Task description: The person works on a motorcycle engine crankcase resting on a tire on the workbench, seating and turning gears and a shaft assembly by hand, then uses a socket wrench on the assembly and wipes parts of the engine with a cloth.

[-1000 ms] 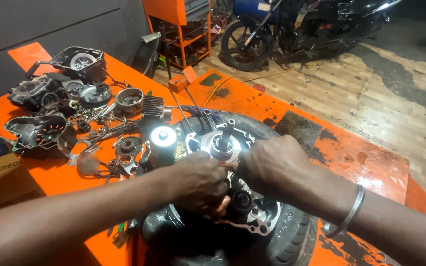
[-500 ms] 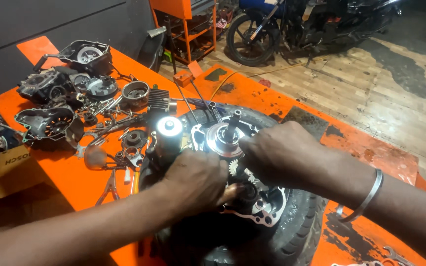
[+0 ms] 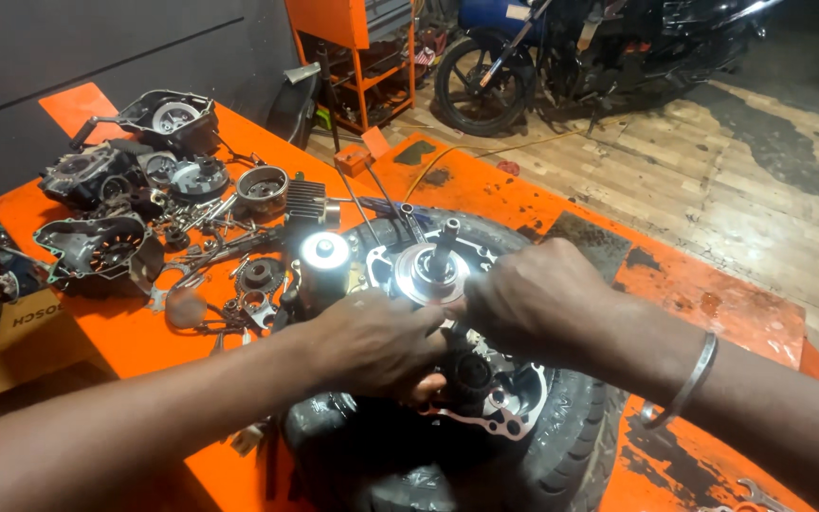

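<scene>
Centrally, the engine case [image 3: 485,398] rests inside a tyre [image 3: 571,446] on the orange table [image 3: 485,190]. Left hand [image 3: 372,341] and right hand [image 3: 533,299] both curl over its gears; grip contents unclear. Loose engine parts [image 3: 144,209] lie at ten o'clock.

Orange workbench [image 3: 485,194]: tyre [image 3: 575,446], engine covers [image 3: 111,246], loose metal parts [image 3: 229,237], cardboard box [image 3: 35,337].

The left hand [image 3: 376,343] and right hand [image 3: 533,301] cover the middle of the grey metal engine case [image 3: 485,403], so what their fingertips pinch cannot be told. The black rubber tyre [image 3: 575,446] under the case runs off the bottom edge. The small loose metal parts [image 3: 206,270] on the orange workbench [image 3: 447,185] are too small and blurred to identify.
</scene>
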